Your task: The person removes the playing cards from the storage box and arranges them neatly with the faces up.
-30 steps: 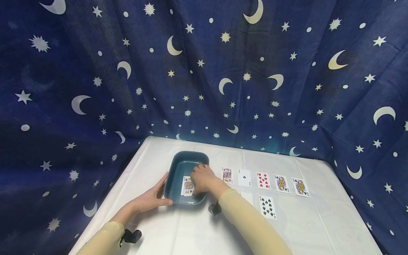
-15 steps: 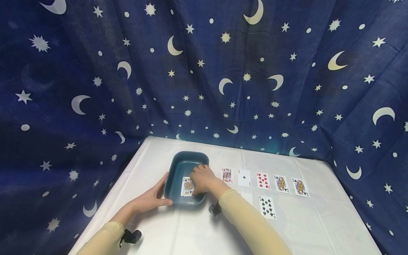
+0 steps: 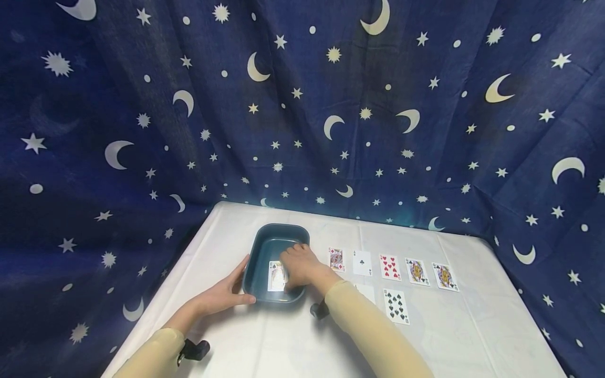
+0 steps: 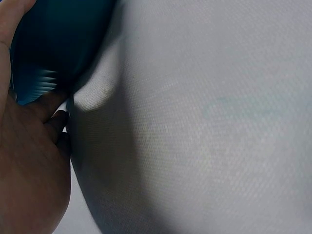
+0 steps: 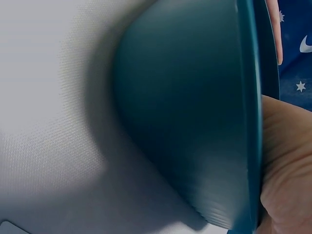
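Note:
A dark teal plastic tub (image 3: 278,245) stands on the white-covered table. My left hand (image 3: 221,297) holds its near left corner, thumb at the front rim and fingers along the left side; in the left wrist view those fingers (image 4: 51,102) press the outer wall. Inside the tub lie face-up playing cards (image 3: 276,277), the top one a court card with glare across it. Reaching over the right rim, my right hand (image 3: 300,266) has curled fingers at the card's right edge and pinches it; the fingertips are hidden. The right wrist view shows that hand (image 5: 287,161) beyond the rim.
Right of the tub runs a row of face-up cards: a king of diamonds (image 3: 336,259), an ace of clubs (image 3: 362,263), a red heart card (image 3: 390,268) and court cards (image 3: 418,272). A spade card (image 3: 396,306) lies nearer. A starry blue curtain (image 3: 302,105) hangs behind.
Bright glare now covers the top card in the tub, whose picture was plain before. My right hand has shifted very slightly left; my left hand stays where it was.

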A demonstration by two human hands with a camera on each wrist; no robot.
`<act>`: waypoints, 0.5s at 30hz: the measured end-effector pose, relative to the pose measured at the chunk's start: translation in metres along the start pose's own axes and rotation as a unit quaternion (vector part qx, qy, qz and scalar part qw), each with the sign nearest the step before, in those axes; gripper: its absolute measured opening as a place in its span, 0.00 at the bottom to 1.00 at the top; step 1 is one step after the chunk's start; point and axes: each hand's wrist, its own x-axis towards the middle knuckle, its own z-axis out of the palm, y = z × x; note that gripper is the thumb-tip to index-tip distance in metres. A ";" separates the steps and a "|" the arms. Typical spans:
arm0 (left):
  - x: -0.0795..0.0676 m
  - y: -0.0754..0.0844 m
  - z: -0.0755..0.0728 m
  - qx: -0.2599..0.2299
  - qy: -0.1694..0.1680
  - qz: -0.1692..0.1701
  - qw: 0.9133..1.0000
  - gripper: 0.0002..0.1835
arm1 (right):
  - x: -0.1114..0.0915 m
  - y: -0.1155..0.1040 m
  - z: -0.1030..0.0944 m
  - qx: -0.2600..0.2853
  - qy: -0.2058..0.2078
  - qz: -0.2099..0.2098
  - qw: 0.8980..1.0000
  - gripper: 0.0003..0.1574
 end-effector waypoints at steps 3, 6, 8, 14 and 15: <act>0.000 0.001 0.000 0.000 0.001 0.001 1.000 0.59 | 0.000 -0.001 -0.001 0.001 0.001 -0.003 1.000 0.51; -0.001 0.001 0.000 -0.005 0.001 0.008 1.000 0.59 | -0.001 -0.001 -0.002 -0.002 0.001 -0.007 1.000 0.52; -0.001 0.001 0.000 -0.006 0.002 0.011 1.000 0.59 | -0.001 -0.002 -0.002 -0.007 0.002 -0.009 1.000 0.51; 0.000 -0.001 0.000 0.003 0.001 0.001 1.000 0.60 | -0.002 -0.001 0.000 -0.019 0.007 -0.018 1.000 0.49; 0.000 -0.001 0.000 0.001 0.000 0.002 1.000 0.60 | -0.002 -0.001 0.000 -0.019 0.008 -0.019 1.000 0.49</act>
